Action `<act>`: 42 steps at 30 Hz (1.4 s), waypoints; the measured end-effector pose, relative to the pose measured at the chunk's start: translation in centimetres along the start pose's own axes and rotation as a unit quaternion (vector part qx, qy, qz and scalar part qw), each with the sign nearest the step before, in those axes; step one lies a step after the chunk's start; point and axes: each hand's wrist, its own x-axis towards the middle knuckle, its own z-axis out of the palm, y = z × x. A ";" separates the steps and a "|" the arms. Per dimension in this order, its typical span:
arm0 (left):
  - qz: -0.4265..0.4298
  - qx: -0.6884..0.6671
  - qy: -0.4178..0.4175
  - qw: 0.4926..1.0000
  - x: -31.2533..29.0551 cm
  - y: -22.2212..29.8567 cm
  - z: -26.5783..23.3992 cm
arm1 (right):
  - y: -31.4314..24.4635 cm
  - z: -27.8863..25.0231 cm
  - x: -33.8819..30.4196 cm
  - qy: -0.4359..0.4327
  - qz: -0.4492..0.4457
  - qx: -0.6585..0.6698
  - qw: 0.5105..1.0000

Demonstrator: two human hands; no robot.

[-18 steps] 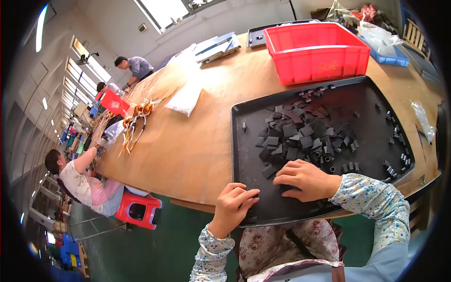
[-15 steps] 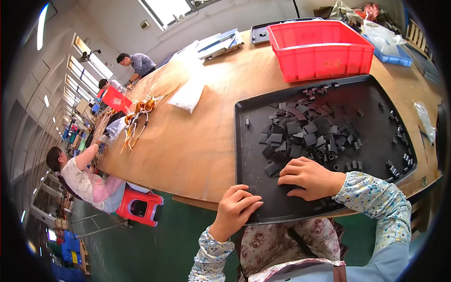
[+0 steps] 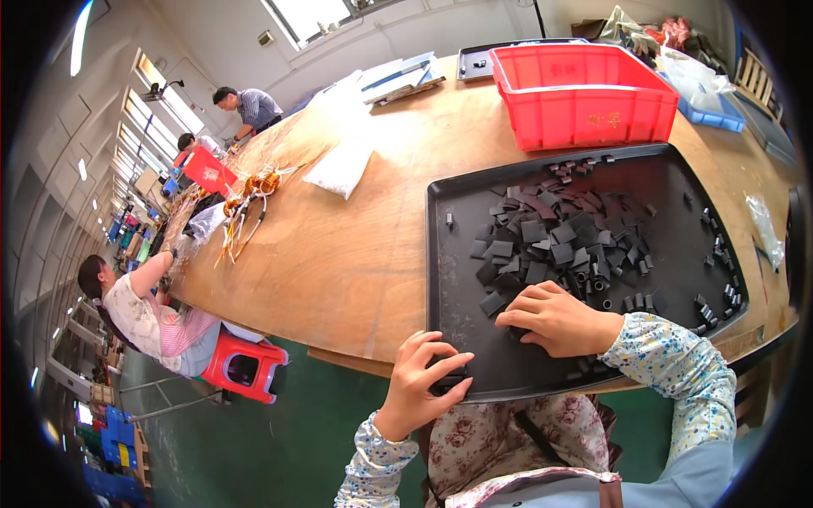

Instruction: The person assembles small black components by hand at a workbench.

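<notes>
A black tray (image 3: pixel 542 372) on the table holds a heap of small black pieces (image 3: pixel 550 241), some flat and square, others short tubes (image 3: pixel 600 286). At the tray's near left corner, my left hand (image 3: pixel 423 381) curls its fingers and thumb around something dark; whether it is loose pieces or partly the tray rim is hard to tell. My right hand (image 3: pixel 559 322) is over the tray, just nearer than the heap, palm down. Its thumb and fingers close on a small black piece (image 3: pixel 515 332), mostly hidden under the fingertips.
Beyond the tray stands a red plastic bin (image 3: pixel 593 106). A blue tray with clear bags (image 3: pixel 707 102) is at the far right. White sheets (image 3: pixel 340 169) and orange coils with wires (image 3: pixel 254 190) lie leftward. A person sits on a red stool (image 3: pixel 246 364); two others work farther off.
My left hand's fingers have parted from the thumb, showing something dark between them. My right hand has shifted slightly left, its fingers drawn in on a black piece. The view has tilted a little.
</notes>
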 end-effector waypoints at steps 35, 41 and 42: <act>-0.005 -0.118 -0.044 0.992 5.9 0.6 4.2 | 0.8 0.5 -0.2 0.105 0.085 0.107 0.985; 0.105 -0.054 -0.073 0.990 5.8 0.6 4.9 | 0.4 -0.4 -0.6 0.040 0.050 0.031 0.997; 0.107 -0.055 -0.074 0.990 5.8 0.6 4.9 | 0.7 -0.2 -0.6 0.035 0.046 0.035 0.998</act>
